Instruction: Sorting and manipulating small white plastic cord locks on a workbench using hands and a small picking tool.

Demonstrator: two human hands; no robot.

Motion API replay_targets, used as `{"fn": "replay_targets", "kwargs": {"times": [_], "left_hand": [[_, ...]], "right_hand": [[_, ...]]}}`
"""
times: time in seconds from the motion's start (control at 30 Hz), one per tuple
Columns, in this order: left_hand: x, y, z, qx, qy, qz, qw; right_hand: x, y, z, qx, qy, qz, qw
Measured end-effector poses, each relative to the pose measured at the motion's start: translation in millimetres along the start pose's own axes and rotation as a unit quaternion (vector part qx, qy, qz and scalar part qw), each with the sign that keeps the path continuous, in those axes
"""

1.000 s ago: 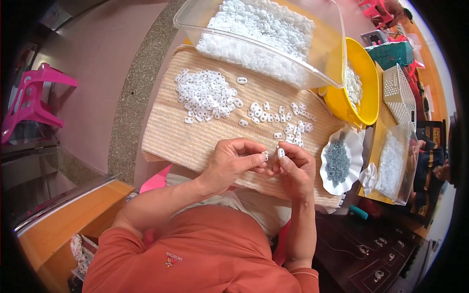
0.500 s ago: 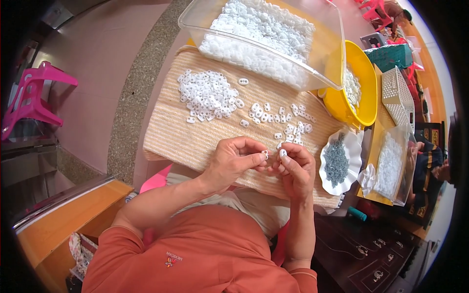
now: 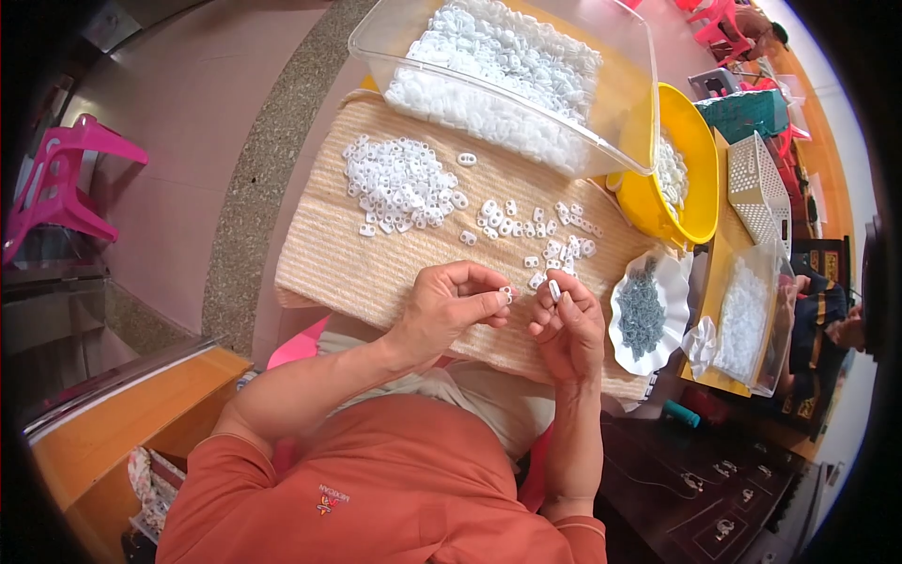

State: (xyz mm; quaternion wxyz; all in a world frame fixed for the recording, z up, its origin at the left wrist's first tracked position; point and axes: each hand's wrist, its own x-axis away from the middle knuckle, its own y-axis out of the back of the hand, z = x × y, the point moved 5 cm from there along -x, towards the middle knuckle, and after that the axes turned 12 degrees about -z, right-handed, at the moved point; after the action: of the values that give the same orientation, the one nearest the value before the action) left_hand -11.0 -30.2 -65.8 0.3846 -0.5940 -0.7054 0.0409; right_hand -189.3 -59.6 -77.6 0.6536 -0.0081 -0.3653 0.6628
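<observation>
Hands had barely shifted over the last second: both were still raised together above the near edge of the woven mat [image 3: 376,273] on the tabletop, so the fiddly joining work looked to be mid-step rather than finished. Going from nine o'clock across, the left hand [image 3: 451,305] had its grip pressed around a small white ring piece [image 3: 506,293], thumb and forefinger pinching it at the tips. Just to its three o'clock side, the right hand [image 3: 568,329] pinched a second white piece [image 3: 553,289] upright between its fingertips, the two pieces near one another but apart. At twelve o'clock from the hands lay a heaped pile of white pieces [image 3: 399,183] and a looser scatter [image 3: 531,230], both unchanged. Further toward one o'clock stood the clear tub [image 3: 620,94] and the yellow bowl [image 3: 700,174], and at three o'clock the scalloped white dish [image 3: 672,282] holding grey bits.
</observation>
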Motion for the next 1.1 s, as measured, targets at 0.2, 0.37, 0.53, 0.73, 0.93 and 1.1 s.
{"fn": "replay_targets", "kwargs": {"times": [0.2, 0.37, 0.53, 0.73, 0.93, 1.1], "left_hand": [[-0.6, 1.0, 1.0, -0.003, 0.003, 0.003, 1.0], [-0.8, 0.4, 1.4, 0.012, 0.01, 0.01, 1.0], [-0.4, -0.5, 0.2, 0.015, 0.012, 0.013, 1.0], [-1.4, 1.1, 3.3, 0.019, 0.017, 0.018, 1.0], [0.1, -0.3, 0.9, 0.02, 0.022, 0.021, 0.999], [0.3, -1.1, 0.6, 0.014, 0.016, 0.021, 1.0]], "right_hand": [[0.6, -0.5, -0.5, 0.133, 0.046, -0.017, 0.99], [0.7, -2.5, -3.7, 0.18, 0.084, -0.004, 0.98], [-0.3, 3.0, -7.6, 0.235, 0.109, -0.019, 0.966], [-1.3, 1.0, -5.2, 0.286, 0.169, -0.01, 0.943], [5.0, -18.8, 1.9, 0.373, 0.242, 0.017, 0.896], [4.1, -20.1, 3.2, 0.397, 0.304, 0.048, 0.865]]}}
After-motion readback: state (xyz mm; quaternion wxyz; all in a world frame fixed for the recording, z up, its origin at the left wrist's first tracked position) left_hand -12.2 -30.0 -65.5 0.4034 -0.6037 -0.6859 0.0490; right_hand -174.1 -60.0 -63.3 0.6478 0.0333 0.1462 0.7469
